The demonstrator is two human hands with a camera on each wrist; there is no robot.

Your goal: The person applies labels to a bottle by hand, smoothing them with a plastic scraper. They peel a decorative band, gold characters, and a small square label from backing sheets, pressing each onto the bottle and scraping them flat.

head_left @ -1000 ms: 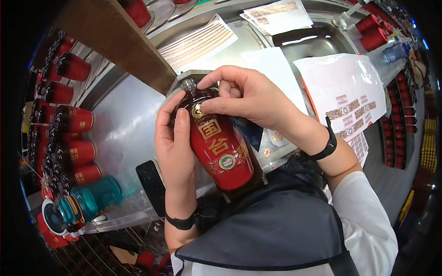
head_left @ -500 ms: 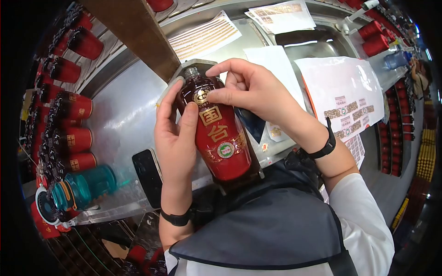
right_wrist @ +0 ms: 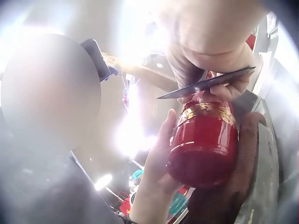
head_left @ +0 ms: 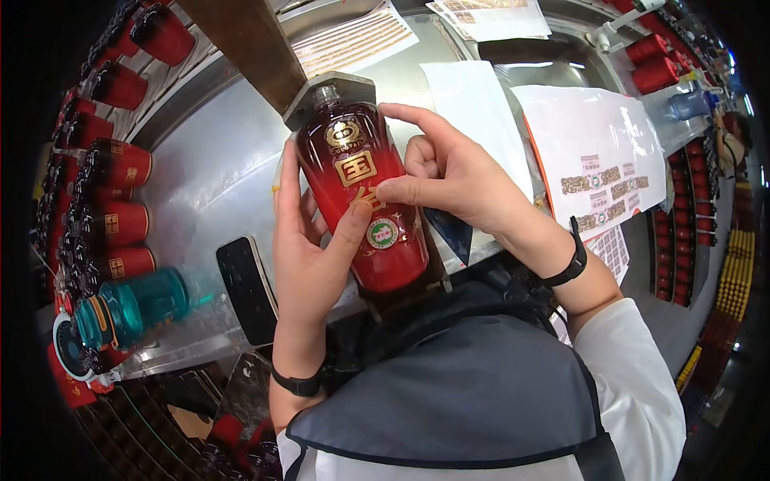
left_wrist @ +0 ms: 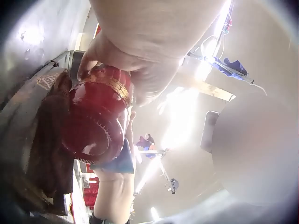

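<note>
A red bottle [head_left: 329, 156] with gold characters and a round green-and-white sticker lies face up on a dark support. The left hand [head_left: 309, 248] grips its left side, thumb on the front below the gold characters and fingers along the edge. Across from it, the right hand [head_left: 457, 176] touches the front with its thumb and the right shoulder with its index finger. A dark flat triangular piece [head_left: 451, 234] sits in its curled fingers; the right wrist view shows this piece [right_wrist: 205, 87] nearly edge-on. The bottle's base [left_wrist: 91, 135] faces the left wrist camera.
A brown beam [head_left: 249, 48] stands beyond the bottle. A phone [head_left: 247, 290] and a teal water bottle [head_left: 144, 305] lie left, near rows of red bottles [head_left: 124, 224]. Printed sheets [head_left: 593, 152] and a sink [head_left: 553, 72] are to the right.
Both thumbs have moved down the bottle's front, from near the emblem to around the lower gold character. The bottle and its support appear slightly higher in the head view.
</note>
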